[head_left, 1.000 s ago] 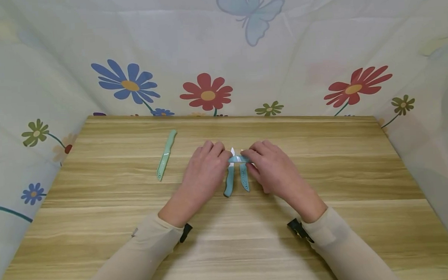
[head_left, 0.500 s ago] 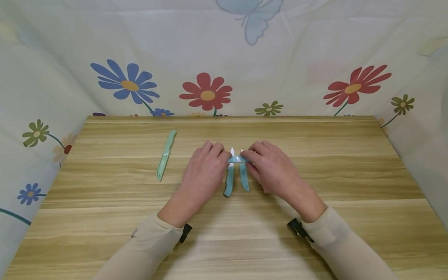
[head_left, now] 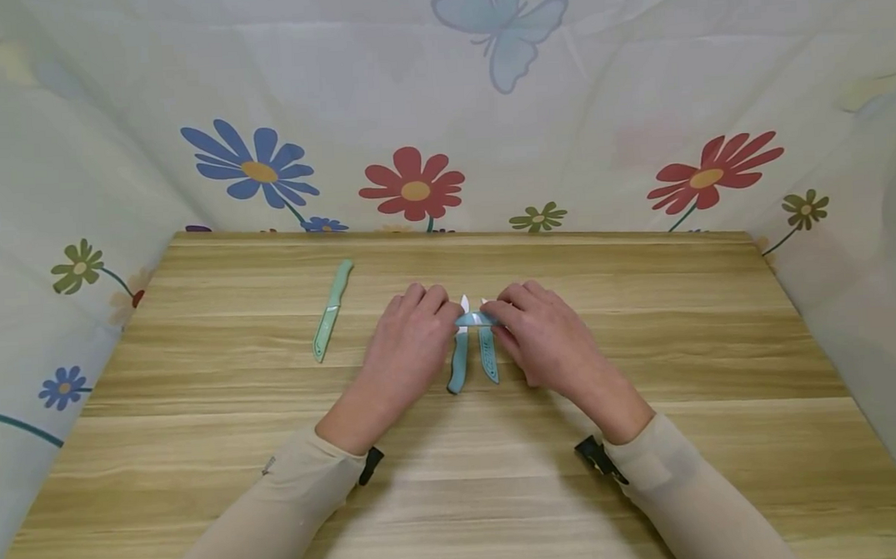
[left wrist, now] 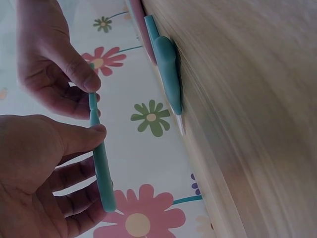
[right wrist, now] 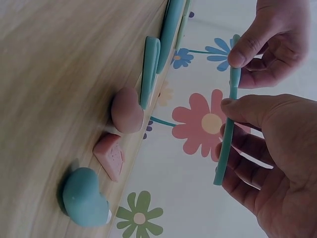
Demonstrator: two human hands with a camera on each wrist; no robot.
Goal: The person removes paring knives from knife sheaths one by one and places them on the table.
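A blue-green sheathed knife (head_left: 476, 318) lies crosswise between my two hands, a light band showing at its middle. My left hand (head_left: 411, 339) pinches its handle end (left wrist: 103, 173). The sheath end (right wrist: 226, 148) is in my right hand (head_left: 551, 337), between thumb and fingers. Below the held knife, a bare blue-green paring knife (head_left: 459, 362) lies on the table, its light blade tip (left wrist: 180, 124) pointing away. Beside it is an empty-looking blue-green sheath (head_left: 489, 357). Fingers cover both ends of the held knife in the head view.
A green sheathed knife (head_left: 333, 311) lies left of my left hand on the wooden table (head_left: 465, 495). In the right wrist view, a rounded pink piece (right wrist: 127, 110), a pink wedge-like piece (right wrist: 110, 156) and a rounded teal piece (right wrist: 85, 197) rest on the tabletop. Flower-printed cloth (head_left: 319, 68) stands behind.
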